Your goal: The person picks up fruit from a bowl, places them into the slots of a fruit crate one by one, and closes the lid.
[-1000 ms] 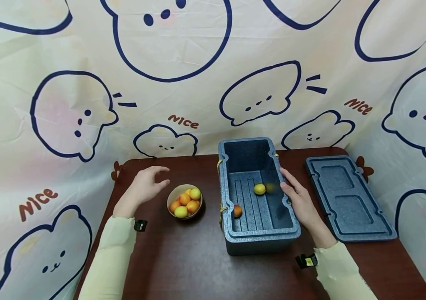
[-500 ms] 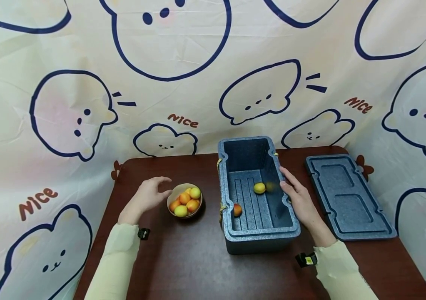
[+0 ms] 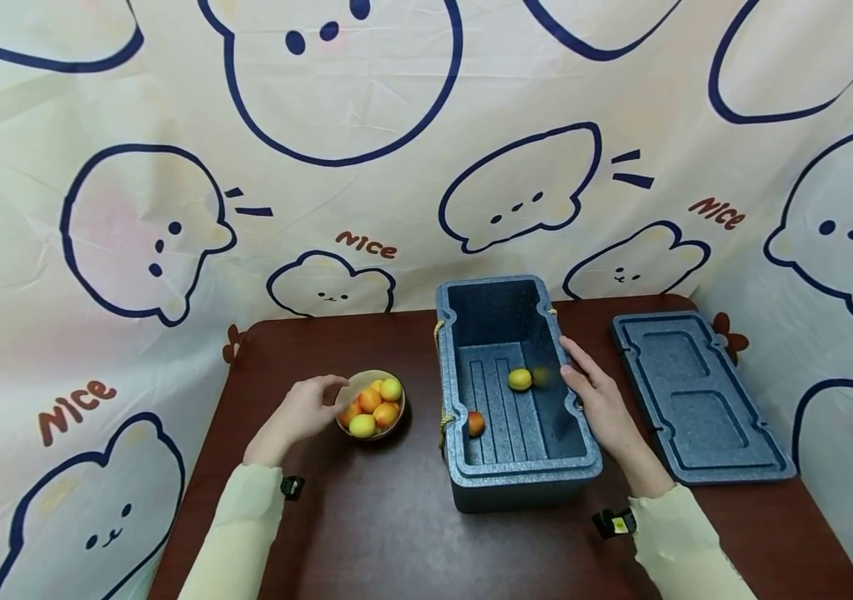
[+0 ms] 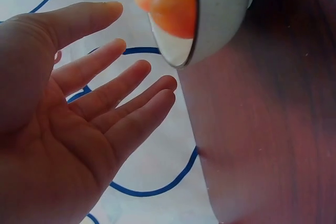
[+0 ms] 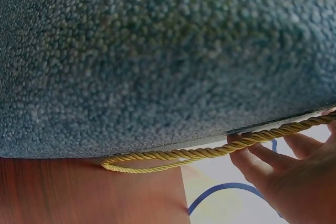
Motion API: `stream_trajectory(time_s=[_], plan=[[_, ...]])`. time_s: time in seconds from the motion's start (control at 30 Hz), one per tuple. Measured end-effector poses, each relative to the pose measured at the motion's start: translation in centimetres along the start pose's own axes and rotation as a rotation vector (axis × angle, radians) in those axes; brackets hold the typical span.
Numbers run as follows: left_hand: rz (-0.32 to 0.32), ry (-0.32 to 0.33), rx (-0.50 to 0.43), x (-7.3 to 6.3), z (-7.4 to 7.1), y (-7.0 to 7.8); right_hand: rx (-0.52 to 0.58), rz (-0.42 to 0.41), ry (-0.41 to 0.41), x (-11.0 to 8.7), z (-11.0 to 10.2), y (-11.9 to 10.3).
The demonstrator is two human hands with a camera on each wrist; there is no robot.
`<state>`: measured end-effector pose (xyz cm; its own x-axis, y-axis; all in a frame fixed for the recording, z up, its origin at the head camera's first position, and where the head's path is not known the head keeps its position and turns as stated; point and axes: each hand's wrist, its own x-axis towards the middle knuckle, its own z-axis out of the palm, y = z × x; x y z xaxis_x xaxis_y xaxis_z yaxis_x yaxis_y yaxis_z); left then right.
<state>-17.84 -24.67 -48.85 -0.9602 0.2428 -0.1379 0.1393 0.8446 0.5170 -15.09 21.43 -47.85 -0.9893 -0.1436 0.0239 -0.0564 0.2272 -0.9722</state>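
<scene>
My left hand [image 3: 304,410] reaches the left rim of a small bowl [image 3: 351,387] filled with orange and yellow-green fruit [image 3: 369,398]. In the left wrist view, the fingers of that hand [image 4: 79,108] are spread and loosely bent, with nothing between them; orange fruit [image 4: 176,9] shows inside the rim. My right hand [image 3: 599,404] rests on the right edge of a blue-grey foam box [image 3: 524,471], fingers extended along it. A twisted gold rope [image 5: 210,152] runs across those fingers in the right wrist view. Inside the box lie a yellow fruit [image 3: 519,380] and an orange-red fruit [image 3: 475,423].
The box's lid [image 3: 704,396] lies flat on the table's right side. Under everything is a dark brown table [image 3: 366,533], and a cloth [image 3: 366,200] printed with cartoon outlines hangs along its back and sides. Another rope [image 3: 443,425] hangs at the box's left side.
My left hand has moved right and slightly down, from beside the bowl to its left rim. The right hand, box and fruit have stayed put.
</scene>
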Motion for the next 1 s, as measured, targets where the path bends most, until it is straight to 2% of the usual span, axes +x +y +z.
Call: stream_trajectory(time_s=[0.13, 0.6, 0.8, 1.0], plan=[[0.001, -0.008, -0.019, -0.2, 0.6, 0.0, -0.006, 0.001, 0.005, -0.1, 0.0, 0.0], [-0.037, 0.028, -0.065, -1.3, 1.5, 0.3, -0.021, -0.005, 0.008, -0.1, 0.1, 0.0], [-0.042, -0.004, -0.126, -1.5, 1.5, 0.9, -0.014, -0.004, 0.009, -0.2, 0.2, -0.3], [-0.031, -0.039, -0.103, -1.6, 1.6, 1.0, -0.019, -0.008, 0.009, -0.2, 0.1, -0.2]])
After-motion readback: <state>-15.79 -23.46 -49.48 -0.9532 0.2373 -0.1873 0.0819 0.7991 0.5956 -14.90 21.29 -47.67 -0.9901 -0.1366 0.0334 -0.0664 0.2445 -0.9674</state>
